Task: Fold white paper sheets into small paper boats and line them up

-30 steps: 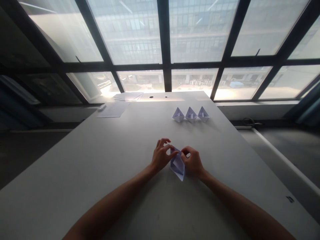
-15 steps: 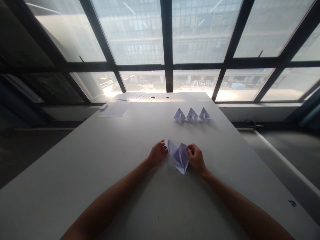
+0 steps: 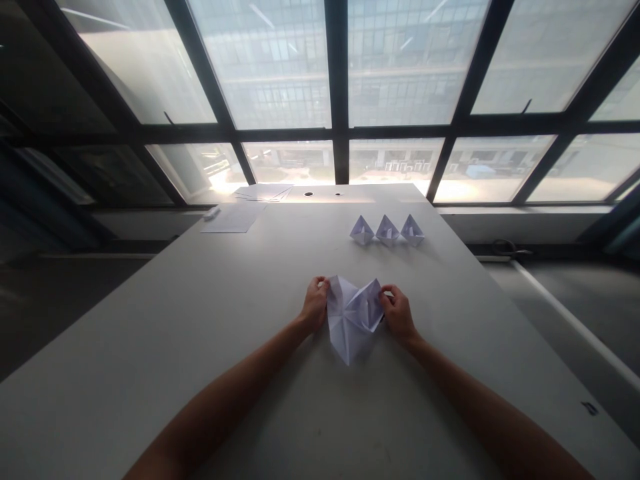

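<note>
Between my hands, over the near middle of the table, is a sheet of folded white paper (image 3: 349,325), partly spread, with creases meeting near its centre and a point hanging toward me. My left hand (image 3: 315,304) pinches its left edge. At the paper's right corner, my right hand (image 3: 397,312) grips with thumb and fingers closed. The right half of the paper still stands up in a raised fold. Farther back, three folded paper boats (image 3: 387,231) stand side by side in a row, apart from both hands.
The white table (image 3: 240,280) reaches to a wall of windows. Flat paper sheets (image 3: 233,218) lie at its far left, a small white item (image 3: 212,213) beside them. A hole (image 3: 309,194) is near the far edge. A small dark mark (image 3: 590,408) shows near the right edge.
The folded paper has been pulled wider and its left part has opened out flatter, showing the inner creases. My hands have moved slightly apart. The view has shifted a little.
</note>
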A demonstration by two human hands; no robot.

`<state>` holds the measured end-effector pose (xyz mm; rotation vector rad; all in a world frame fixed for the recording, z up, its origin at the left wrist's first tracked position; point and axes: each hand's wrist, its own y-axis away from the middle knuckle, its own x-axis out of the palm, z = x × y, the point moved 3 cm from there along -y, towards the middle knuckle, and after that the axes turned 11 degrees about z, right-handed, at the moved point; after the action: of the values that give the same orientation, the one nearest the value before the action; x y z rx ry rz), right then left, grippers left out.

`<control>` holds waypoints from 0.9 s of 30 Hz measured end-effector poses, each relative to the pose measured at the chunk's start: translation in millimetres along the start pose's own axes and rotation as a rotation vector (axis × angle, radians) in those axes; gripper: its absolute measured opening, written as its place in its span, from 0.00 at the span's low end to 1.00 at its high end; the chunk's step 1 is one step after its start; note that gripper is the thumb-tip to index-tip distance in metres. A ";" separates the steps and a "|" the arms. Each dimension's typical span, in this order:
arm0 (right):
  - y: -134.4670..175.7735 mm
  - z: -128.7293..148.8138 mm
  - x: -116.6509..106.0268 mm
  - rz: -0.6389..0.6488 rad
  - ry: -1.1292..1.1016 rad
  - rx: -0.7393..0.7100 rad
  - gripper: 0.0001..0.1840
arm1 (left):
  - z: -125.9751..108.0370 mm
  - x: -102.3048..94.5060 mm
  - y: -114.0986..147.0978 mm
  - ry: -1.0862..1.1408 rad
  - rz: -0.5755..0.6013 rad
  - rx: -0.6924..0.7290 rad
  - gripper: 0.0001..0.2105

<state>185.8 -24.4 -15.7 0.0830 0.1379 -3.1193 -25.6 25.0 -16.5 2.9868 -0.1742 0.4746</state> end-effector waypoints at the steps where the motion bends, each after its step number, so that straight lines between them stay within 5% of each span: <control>1: -0.5 0.1 -0.4 0.013 -0.027 0.013 0.15 | -1.1 -0.4 0.5 -0.013 -0.004 0.008 0.12; 4: -1.0 1.0 -1.4 0.022 -0.089 0.029 0.17 | -4.9 2.2 4.6 -0.049 0.019 0.032 0.19; 10: -1.1 -1.7 -1.9 -0.047 -0.073 0.059 0.18 | -8.0 21.0 19.6 0.188 0.325 -0.050 0.40; 13: -0.6 1.2 -2.4 -0.098 0.005 -0.023 0.18 | -4.3 22.1 21.4 0.162 0.328 -0.139 0.36; 17: 7.3 22.2 -6.2 -0.260 0.343 -0.308 0.10 | 0.6 19.0 18.1 0.086 0.270 -0.145 0.29; 20: 13.7 37.6 -4.2 -0.210 0.540 -0.454 0.06 | 1.1 20.1 17.4 0.065 0.289 -0.115 0.30; 27: 16.7 44.8 -0.1 -0.189 0.768 -0.468 0.10 | -4.3 25.8 23.0 0.036 0.378 -0.078 0.33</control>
<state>183.9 -45.1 27.4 1.2969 0.9064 -2.9284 -5.6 0.3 -2.2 2.8681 -0.7431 0.5416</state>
